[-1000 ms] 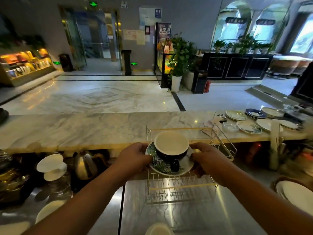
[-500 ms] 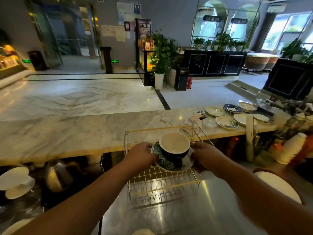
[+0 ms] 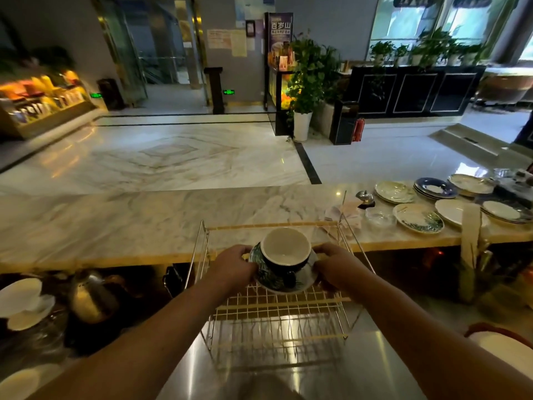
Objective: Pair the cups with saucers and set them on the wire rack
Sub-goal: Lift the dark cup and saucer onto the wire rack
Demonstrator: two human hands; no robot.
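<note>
Head view. The left hand (image 3: 235, 265) and right hand (image 3: 336, 264) hold 1 leaf-patterned saucer (image 3: 277, 280) by its opposite rims, fingers curled closed on the edges. A dark cup (image 3: 285, 255) with a white interior stands upright on the saucer. The pair sits at the far end of the wire rack's (image 3: 277, 316) upper grid; whether the saucer touches the grid cannot be told. The near part of the grid lies bare. Beyond the rack runs the marble bench (image 3: 129, 223); right of the rack, plates (image 3: 418, 217) lie near the bench's edge.
</note>
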